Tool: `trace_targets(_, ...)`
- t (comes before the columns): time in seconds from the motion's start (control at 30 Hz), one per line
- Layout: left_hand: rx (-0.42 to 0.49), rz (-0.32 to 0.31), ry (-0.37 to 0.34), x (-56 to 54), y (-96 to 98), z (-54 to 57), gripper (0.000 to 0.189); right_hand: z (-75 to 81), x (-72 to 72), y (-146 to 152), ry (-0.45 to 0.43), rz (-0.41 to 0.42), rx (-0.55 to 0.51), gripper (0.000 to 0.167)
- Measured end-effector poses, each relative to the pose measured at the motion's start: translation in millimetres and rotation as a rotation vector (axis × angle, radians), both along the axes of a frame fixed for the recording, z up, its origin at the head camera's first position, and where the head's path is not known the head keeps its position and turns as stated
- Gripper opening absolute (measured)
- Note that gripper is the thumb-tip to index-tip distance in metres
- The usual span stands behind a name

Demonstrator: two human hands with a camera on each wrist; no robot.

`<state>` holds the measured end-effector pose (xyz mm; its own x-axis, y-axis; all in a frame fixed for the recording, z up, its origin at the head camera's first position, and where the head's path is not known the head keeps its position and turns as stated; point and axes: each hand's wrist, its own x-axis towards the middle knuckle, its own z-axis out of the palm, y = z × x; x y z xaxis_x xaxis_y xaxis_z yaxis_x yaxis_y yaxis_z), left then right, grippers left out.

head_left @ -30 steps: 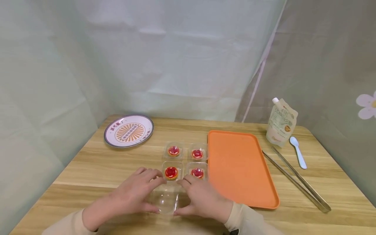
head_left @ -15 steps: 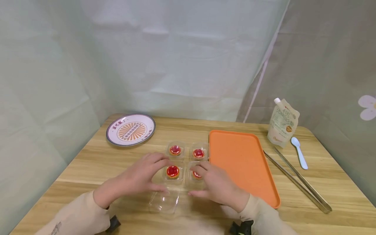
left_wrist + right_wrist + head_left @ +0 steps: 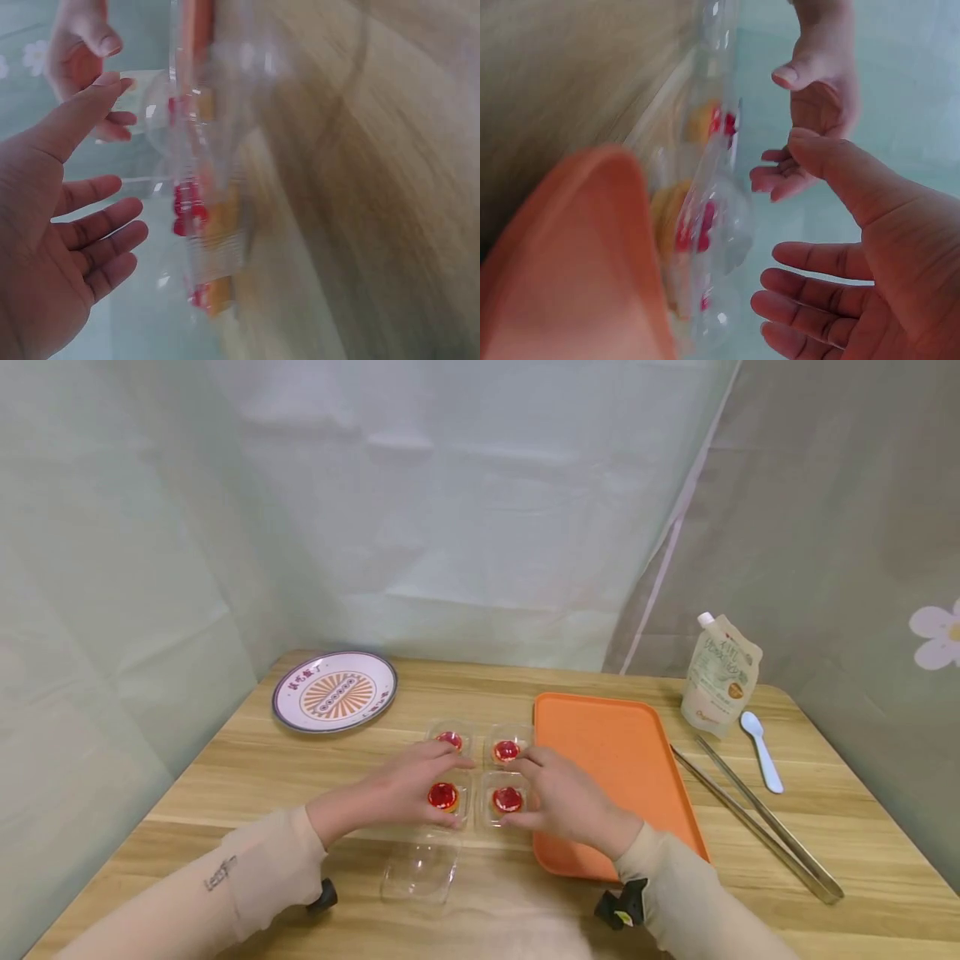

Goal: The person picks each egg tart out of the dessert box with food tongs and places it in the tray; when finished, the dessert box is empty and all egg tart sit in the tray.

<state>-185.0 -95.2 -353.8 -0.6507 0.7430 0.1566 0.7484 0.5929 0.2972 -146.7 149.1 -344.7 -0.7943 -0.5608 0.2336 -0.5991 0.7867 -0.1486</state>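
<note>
Several small tarts with glossy red tops sit in clear plastic boxes on the table, among them a front left tart [image 3: 443, 797] and a front right tart [image 3: 507, 800]. My left hand [image 3: 405, 785] hovers over the left boxes, fingers parted and nothing in it, partly covering the back left tart [image 3: 449, 740]. Over the right boxes is my right hand [image 3: 567, 797], its fingers loosely spread and holding nothing; the back right tart [image 3: 506, 751] shows just beyond its fingertips. Nearer me lies a clear plastic lid-like piece [image 3: 420, 870]. Both wrist views show the palms facing each other above the boxes.
An orange tray [image 3: 600, 735] lies right beside the boxes, partly under my right hand. Farther right are metal tongs [image 3: 757, 818], a pale blue spoon [image 3: 762, 752] and a spouted pouch [image 3: 722, 677]. A patterned plate [image 3: 335, 692] stands at the back left.
Both hands have left the clear piece at the front and moved forward over the boxes with tarts. The clear piece stays on the table.
</note>
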Motion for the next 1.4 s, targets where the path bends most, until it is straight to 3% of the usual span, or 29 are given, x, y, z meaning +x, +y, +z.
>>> trace_targets(0.23, -0.058, 0.015, -0.011, -8.7, 12.0, -10.0, 0.076, -5.5, -10.1, 3, -0.069, -0.011, 0.018, 0.065)
trace_targets(0.63, -0.136, 0.043, 0.033, -12.7, 26.8, -16.1, 0.083, -11.5, -18.9, -2, 0.05, 0.073, 0.149, 0.06)
trace_targets(0.97, -0.118, 0.125, -0.038, -11.1, 33.7, -26.7, 0.082, -16.5, -19.9, -8, 0.037, 0.066, 0.163, 0.063)
trace_targets(1.2, -0.081, 0.137, -0.057, -11.4, 35.0, -29.5, 0.082, -19.7, -20.4, -10, 0.059, 0.071, 0.15, 0.062)
trace_targets(1.4, -0.049, 0.148, -0.091, -10.0, 34.2, -31.0, 0.081, -21.9, -20.5, -11, 0.061, 0.068, 0.159, 0.071)
